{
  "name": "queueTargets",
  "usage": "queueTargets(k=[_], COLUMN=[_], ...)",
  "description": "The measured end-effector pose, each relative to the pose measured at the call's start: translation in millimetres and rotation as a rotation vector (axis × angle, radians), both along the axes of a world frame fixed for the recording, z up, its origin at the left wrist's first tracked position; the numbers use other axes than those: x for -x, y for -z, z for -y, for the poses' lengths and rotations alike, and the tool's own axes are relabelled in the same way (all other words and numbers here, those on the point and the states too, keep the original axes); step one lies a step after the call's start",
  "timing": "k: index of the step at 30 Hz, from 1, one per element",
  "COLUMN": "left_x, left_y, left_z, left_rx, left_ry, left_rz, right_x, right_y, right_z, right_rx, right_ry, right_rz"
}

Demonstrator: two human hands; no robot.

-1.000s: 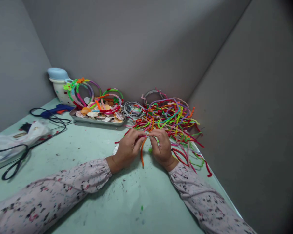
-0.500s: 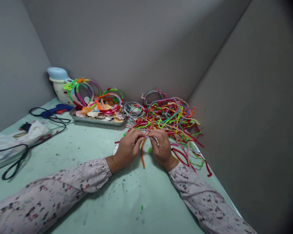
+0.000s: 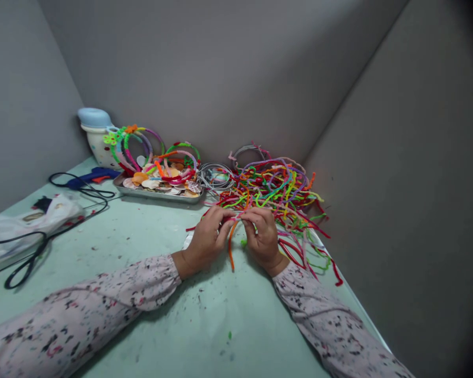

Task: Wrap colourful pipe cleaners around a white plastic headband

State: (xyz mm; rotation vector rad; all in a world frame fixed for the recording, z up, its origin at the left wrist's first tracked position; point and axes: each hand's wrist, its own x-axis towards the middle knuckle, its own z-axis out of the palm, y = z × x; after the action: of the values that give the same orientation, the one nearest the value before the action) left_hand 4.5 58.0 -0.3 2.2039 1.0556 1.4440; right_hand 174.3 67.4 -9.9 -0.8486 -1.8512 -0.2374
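My left hand [image 3: 208,233] and my right hand [image 3: 262,236] meet fingertip to fingertip above the table. Both are pinched on a short stretch of pink pipe cleaner [image 3: 238,216], most of which the fingers hide. An orange pipe cleaner [image 3: 230,249] runs down between the two hands; whether the fingers touch it I cannot tell. Just beyond the hands lies a tangled heap of colourful pipe cleaners [image 3: 278,184]. Beside my right wrist are red handles [image 3: 292,252], partly covered, that look like a pliers' grips.
A metal tray [image 3: 157,197] holds shells and fuzzy coloured hoops [image 3: 177,149]. Coiled grey wire [image 3: 216,177] sits beside it. To the left are a boot-shaped container [image 3: 98,139], a blue glue gun [image 3: 90,177], a black cable [image 3: 45,241] and a plastic bag [image 3: 27,226]. Grey walls enclose the table.
The fingers have shifted very slightly, and a little more pink shows between them. Both hands keep their pinch in nearly the same place.
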Motion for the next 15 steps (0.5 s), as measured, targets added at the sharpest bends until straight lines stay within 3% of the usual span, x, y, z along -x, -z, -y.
queueTargets(k=[8,11,15], left_x=[1.9,1.5,-0.2], left_y=[-2.0,-2.5,-2.1], left_z=[-0.6,-0.3,2.4], left_rx=[-0.030,-0.050,-0.062], left_ry=[-0.089,-0.102,-0.023], left_rz=[0.102,0.127,0.089], right_x=[-3.2,-1.9,2.5], right_y=[1.1,1.9,0.7], right_z=[5.2,4.0,0.7], right_rx=[-0.054,0.053,0.198], right_ry=[-0.020,-0.096,-0.144], right_rz=[-0.054,0.051,0.157])
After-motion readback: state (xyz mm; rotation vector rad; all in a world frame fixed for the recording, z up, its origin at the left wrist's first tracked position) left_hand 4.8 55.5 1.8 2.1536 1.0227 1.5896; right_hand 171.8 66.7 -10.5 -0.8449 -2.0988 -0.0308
